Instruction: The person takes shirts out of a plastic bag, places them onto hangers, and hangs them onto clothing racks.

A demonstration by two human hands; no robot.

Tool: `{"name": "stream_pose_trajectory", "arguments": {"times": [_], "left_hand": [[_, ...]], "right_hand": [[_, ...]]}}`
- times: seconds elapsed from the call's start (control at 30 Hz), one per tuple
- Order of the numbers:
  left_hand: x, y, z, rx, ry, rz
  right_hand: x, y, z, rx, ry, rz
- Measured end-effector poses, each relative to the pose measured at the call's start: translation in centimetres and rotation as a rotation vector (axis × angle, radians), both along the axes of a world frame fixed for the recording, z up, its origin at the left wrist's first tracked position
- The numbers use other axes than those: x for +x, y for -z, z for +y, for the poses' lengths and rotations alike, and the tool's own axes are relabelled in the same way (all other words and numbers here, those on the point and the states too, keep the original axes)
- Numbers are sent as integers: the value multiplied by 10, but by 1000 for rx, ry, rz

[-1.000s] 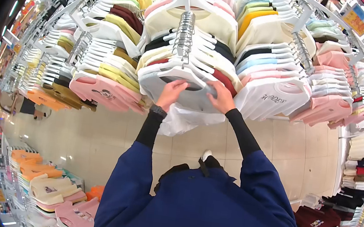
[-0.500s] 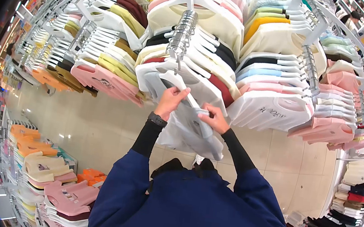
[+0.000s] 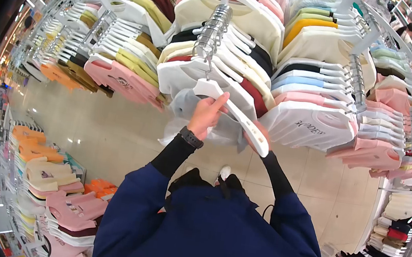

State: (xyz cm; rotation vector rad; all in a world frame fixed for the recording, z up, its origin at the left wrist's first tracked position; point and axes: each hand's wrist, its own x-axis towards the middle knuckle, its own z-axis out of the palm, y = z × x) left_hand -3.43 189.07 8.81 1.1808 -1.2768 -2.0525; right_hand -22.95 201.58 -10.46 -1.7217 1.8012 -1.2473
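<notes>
A white hanger (image 3: 246, 122) hangs by its hook from the front of the middle rack arm, tilted down to the right, its right end bare. My left hand (image 3: 206, 117) is closed around the hanger near its middle, the index finger lying along it. A light grey shirt (image 3: 184, 104) hangs off the hanger's left side and below my left hand, with thin translucent material under it. My right hand (image 3: 262, 136) is behind the hanger's right end, closed at the edge of the grey shirt; its fingers are partly hidden.
Just behind the hanger hangs a white shirt (image 3: 181, 77) in a dense row. To the right is a white printed shirt (image 3: 310, 125), to the left a pink shirt (image 3: 121, 82). Folded pink tops (image 3: 75, 210) lie at lower left. Tiled floor (image 3: 314, 179) lies below.
The hanger's right end has come out of the grey shirt and is bare now. The shirt has shifted left and down. My right hand has moved slightly right, behind the hanger.
</notes>
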Motion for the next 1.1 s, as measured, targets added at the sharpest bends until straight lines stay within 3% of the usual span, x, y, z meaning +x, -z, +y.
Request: {"name": "stream_pose_trajectory", "arguments": {"times": [0.1, 0.17, 0.23, 0.33, 0.4, 0.6, 0.77, 0.83, 0.97, 1.1], "left_hand": [[1, -6, 1, 53, 26, 66], [3, -11, 1, 64, 53, 67], [0, -2, -1, 27, -4, 22], [-4, 26, -17, -61, -81, -61], [-6, 36, -31, -119, -135, -85], [-2, 59, -57, -287, -148, -96], [85, 115, -44, -536, 243, -278], [118, 110, -15, -754, 378, -662], [144, 147, 20, -908, 351, -559], [112, 114, 36, -958, 224, -316]], "right_hand": [[30, -10, -52, -145, -44, -80], [43, 43, -89, 10, -115, -83], [54, 58, -108, 145, -222, 49], [59, 121, -101, 175, -264, 145], [55, 143, -76, 6, -236, 130], [40, -3, -7, 180, -77, 2], [44, -139, 9, 176, -229, -253], [51, -175, 11, 196, -314, -418], [58, -218, 11, 326, -533, -659], [74, -247, 17, 380, -764, -841]]}}
